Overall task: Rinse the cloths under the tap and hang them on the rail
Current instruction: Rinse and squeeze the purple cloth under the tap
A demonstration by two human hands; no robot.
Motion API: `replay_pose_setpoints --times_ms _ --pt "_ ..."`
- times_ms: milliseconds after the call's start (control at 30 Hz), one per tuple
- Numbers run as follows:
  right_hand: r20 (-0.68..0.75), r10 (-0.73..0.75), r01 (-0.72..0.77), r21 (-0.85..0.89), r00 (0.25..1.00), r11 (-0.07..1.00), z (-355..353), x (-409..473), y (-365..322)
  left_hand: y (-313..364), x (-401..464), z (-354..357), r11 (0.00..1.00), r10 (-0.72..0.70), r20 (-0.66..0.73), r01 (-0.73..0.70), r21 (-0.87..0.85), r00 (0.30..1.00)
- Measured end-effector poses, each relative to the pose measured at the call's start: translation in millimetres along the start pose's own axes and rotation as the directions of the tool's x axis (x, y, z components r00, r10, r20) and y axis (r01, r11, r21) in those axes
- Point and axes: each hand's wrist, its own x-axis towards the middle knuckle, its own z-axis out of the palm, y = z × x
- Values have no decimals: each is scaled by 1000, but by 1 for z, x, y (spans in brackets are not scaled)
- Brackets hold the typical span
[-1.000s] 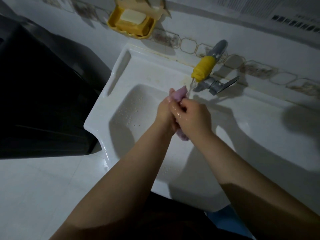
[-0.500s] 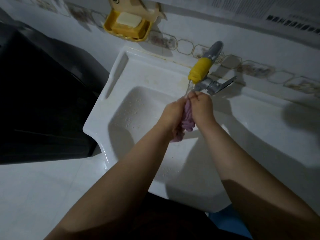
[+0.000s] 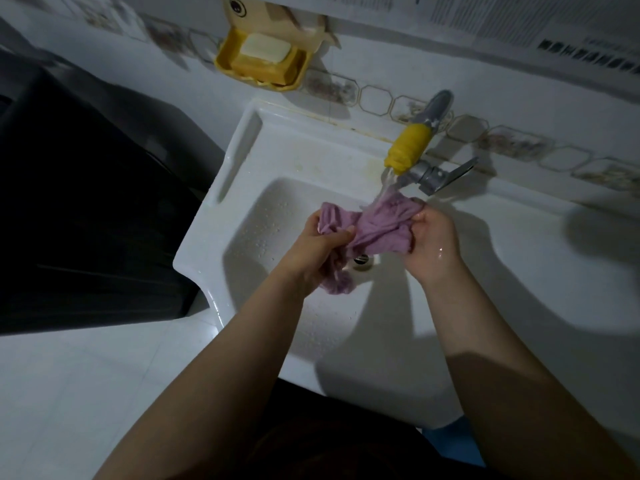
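Writing first: there's dark print on a white panel (image 3: 519, 26) along the top right, but it's way too blurry to read, and the round mark on the yellow soap holder (image 3: 263, 60) is illegible too. A pale soap bar (image 3: 265, 50) sits in that holder, up on the wall. White sink (image 3: 242, 174), wet with droplets, tiled wall with a patterned border strip, pale floor tiles, big dark unit (image 3: 86, 202) on the left. Lighting is dim. Purple cloth (image 3: 377, 226) is over the basin, right under the running tap (image 3: 410, 147). Left hand (image 3: 315, 247) grips one bunched end, right hand (image 3: 433, 240) pinches the other, stretching it between them.
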Motion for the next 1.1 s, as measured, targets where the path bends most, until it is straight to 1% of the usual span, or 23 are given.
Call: replay_pose_setpoints --times_ms 67,100,133,167,234,267,300,334,367,400,434,467,600,634,701,734,801,867,934,967,1001,1068,1101 --pt "69 -11 8 52 998 999 5 -4 -1 1 -2 -3 996 -63 153 54 67 986" --pt "89 -22 15 77 996 997 9 -4 -2 1 -2 -3 993 -74 244 49 109 967" --pt "100 -27 19 79 995 997 10 -3 -5 1 -3 -2 991 -72 307 34 128 949" --pt "95 -28 21 73 995 997 10 0 -6 1 -4 0 993 -65 329 29 112 942" --pt "28 -37 38 -44 999 998 13 4 -10 3 -3 4 998 -54 271 50 24 961" --pt "-27 -88 81 -196 996 977 14 7 -10 6 -3 5 999 -35 225 42 -25 974" --pt "-77 -160 120 -380 984 917 14 10 -10 8 -3 5 998 -5 197 18 -64 980" --pt "-111 -254 141 -591 961 794 13 11 -9 10 -2 4 998 33 182 -22 -64 983" --pt "-101 -324 146 -743 941 654 13 12 -7 11 -1 4 997 65 164 -57 -55 984" --pt "-61 -356 153 -826 933 542 16 10 -3 13 1 4 996 85 136 -81 -35 987" --pt "-30 -353 154 -863 935 481 17 10 1 15 1 6 995 100 106 -100 -8 989" --pt "-10 -356 169 -868 934 466 20 6 5 18 1 10 993 115 68 -117 32 991" --pt "-21 -475 255 -822 880 510 54 -14 22 24 9 24 954 204 -79 -180 239 976" --pt "3 -502 282 -830 865 482 64 -20 26 26 11 28 940 208 -96 -171 296 973" --pt "52 -537 282 -892 842 354 76 -27 27 27 12 34 912 178 -76 -135 388 981" --pt "41 -567 262 -913 822 314 77 -25 22 28 10 40 928 121 -84 -83 362 989" --pt "-38 -606 222 -910 795 349 71 -14 8 28 1 52 962 -32 -117 63 267 993" --pt "-65 -610 213 -904 790 372 59 -1 -3 24 -6 60 962 -155 -71 166 215 985" --pt "-54 -570 192 -912 820 363 45 13 -6 19 -9 60 973 -166 3 163 163 986" --pt "-55 -547 192 -903 835 385 38 18 -7 19 -10 58 977 -165 34 159 139 986" --pt "-70 -511 187 -881 857 434 32 19 -7 19 -10 54 981 -168 73 159 110 983" --pt "-144 -403 104 -840 904 533 19 16 -4 22 -13 47 982 -167 182 179 -51 969" --pt "-187 -382 54 -840 905 540 12 12 1 23 -15 45 969 -166 213 200 -147 963"
